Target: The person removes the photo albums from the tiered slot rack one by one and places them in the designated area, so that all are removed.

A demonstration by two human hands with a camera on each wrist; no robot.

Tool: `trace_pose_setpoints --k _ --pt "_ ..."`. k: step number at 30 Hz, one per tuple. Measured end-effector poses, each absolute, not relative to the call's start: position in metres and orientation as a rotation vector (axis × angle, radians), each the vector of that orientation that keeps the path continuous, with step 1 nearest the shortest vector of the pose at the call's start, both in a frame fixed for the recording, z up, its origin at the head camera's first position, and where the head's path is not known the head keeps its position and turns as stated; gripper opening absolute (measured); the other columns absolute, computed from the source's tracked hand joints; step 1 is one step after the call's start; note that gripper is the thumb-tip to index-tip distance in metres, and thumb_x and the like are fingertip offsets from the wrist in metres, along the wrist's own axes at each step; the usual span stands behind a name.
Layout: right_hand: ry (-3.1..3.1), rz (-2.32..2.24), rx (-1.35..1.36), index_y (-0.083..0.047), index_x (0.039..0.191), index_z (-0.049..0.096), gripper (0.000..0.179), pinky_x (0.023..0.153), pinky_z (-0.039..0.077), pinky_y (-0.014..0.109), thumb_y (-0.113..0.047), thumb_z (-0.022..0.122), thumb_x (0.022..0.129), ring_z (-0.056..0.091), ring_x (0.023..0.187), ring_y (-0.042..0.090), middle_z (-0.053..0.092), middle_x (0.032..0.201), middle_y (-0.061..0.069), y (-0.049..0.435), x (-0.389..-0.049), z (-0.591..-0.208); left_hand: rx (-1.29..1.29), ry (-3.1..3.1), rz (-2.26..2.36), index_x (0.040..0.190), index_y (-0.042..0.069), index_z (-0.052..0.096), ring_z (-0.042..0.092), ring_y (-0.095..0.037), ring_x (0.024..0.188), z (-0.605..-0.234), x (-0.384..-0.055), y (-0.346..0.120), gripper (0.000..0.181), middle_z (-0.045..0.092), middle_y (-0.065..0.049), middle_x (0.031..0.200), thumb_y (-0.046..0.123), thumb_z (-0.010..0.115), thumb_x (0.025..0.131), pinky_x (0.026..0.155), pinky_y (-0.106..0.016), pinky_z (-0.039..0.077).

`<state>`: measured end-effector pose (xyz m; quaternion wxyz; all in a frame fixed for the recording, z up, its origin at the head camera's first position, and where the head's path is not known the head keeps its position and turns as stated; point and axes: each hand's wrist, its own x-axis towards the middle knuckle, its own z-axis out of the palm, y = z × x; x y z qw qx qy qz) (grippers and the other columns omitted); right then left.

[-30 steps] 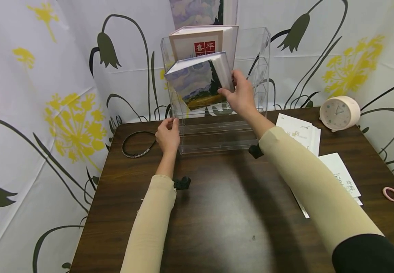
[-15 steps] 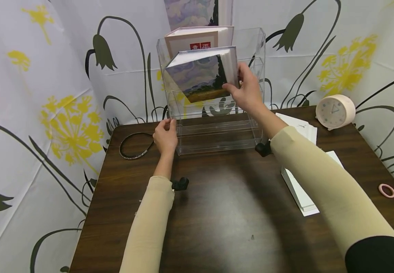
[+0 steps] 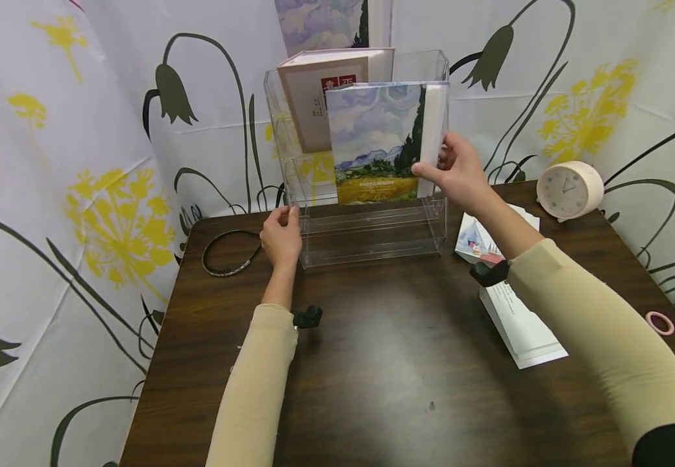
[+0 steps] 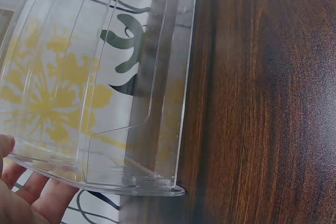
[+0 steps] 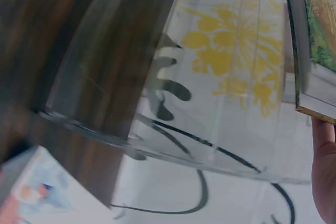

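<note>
My right hand point(image 3: 460, 172) grips a photo album point(image 3: 375, 143) by its right edge, thumb on the front cover. The cover shows a painted landscape and the words "PHOTO ALBUM". It is held upright in front of a clear acrylic tiered rack point(image 3: 372, 250); in the right wrist view only a corner of the album point(image 5: 315, 85) shows. My left hand point(image 3: 282, 237) pinches the rack's left side low down, and in the left wrist view its fingers curl round the clear side panel point(image 4: 131, 186). A beige book point(image 3: 314, 123) with red characters stands in a tier behind.
At the back of the rack stands another painted-cover album point(image 3: 326, 26). A black headband point(image 3: 226, 269) lies left of the rack. To the right are white cards and booklets point(image 3: 524, 331), a pink alarm clock point(image 3: 570, 190) and a pink ring point(image 3: 660, 323).
My right hand has moved right with the album, which has turned from tilted back to facing forward, uncovering more of the beige book. The left hand stays at the rack's side.
</note>
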<state>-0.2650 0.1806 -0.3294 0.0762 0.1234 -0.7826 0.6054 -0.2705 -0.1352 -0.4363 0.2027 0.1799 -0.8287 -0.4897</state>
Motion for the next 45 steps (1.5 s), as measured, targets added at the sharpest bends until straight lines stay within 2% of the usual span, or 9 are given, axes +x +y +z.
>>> trace_pose_setpoints --k 4,9,17,24,32,38,45 --pt "-2.356 1.968 0.304 0.001 0.134 0.046 0.051 0.077 0.054 0.029 -0.007 0.071 0.09 0.067 0.097 0.014 0.066 0.118 0.016 0.196 -0.248 -0.349 0.515 -2.316 -1.363 0.109 0.017 0.073 0.064 -0.025 0.095 -0.438 -0.271 -0.134 0.026 0.074 0.001 0.1 0.036 0.063 0.095 0.088 -0.044 0.043" --pt "-2.423 2.103 0.219 0.003 0.137 0.044 0.054 0.067 0.055 0.029 -0.01 0.07 0.091 0.068 0.087 0.013 0.07 0.107 0.008 0.214 -0.221 -0.375 0.519 -2.321 -1.363 0.111 0.018 0.072 0.064 -0.024 0.097 -0.439 -0.271 -0.135 0.027 0.074 0.002 0.101 0.037 0.062 0.094 0.089 -0.043 0.043" --pt "-2.698 2.239 0.063 0.009 0.138 0.038 0.06 0.069 0.058 0.04 -0.015 0.07 0.093 0.07 0.083 0.02 0.07 0.095 0.008 0.244 -0.186 -0.414 0.511 -2.317 -1.365 0.112 0.018 0.072 0.064 -0.023 0.097 -0.438 -0.272 -0.135 0.027 0.074 0.002 0.101 0.037 0.064 0.094 0.091 -0.043 0.043" --pt "-2.822 2.372 -0.041 0.012 0.137 0.036 0.06 0.07 0.057 0.042 -0.009 0.069 0.091 0.069 0.083 0.022 0.066 0.099 0.009 0.262 -0.16 -0.439 0.496 -2.316 -1.364 0.113 0.017 0.072 0.064 -0.025 0.097 -0.437 -0.271 -0.134 0.028 0.074 0.001 0.1 0.036 0.064 0.094 0.09 -0.044 0.043" --pt "-3.022 2.267 -0.096 0.013 0.126 0.045 0.052 0.067 0.057 0.038 -0.014 0.071 0.089 0.067 0.077 0.021 0.065 0.092 0.012 0.259 -0.145 -0.453 0.513 -2.324 -1.364 0.114 0.017 0.071 0.063 -0.025 0.098 -0.437 -0.27 -0.135 0.029 0.073 0.001 0.101 0.037 0.063 0.095 0.091 -0.045 0.042" --pt "-3.067 2.163 -0.219 0.013 0.125 0.046 0.053 0.068 0.056 0.037 -0.016 0.073 0.089 0.066 0.078 0.02 0.064 0.096 0.013 0.253 -0.144 -0.459 0.512 -2.334 -1.369 0.114 0.018 0.071 0.062 -0.026 0.099 -0.436 -0.27 -0.135 0.03 0.073 0.001 0.101 0.039 0.062 0.095 0.09 -0.046 0.042" --pt "-3.187 1.908 -0.167 0.011 0.117 0.047 0.05 0.062 0.055 0.037 -0.019 0.075 0.087 0.063 0.069 0.018 0.063 0.085 0.011 0.244 -0.141 -0.455 0.508 -2.33 -1.373 0.111 0.018 0.072 0.062 -0.025 0.1 -0.436 -0.269 -0.135 0.029 0.073 0.002 0.1 0.039 0.062 0.095 0.091 -0.046 0.042"
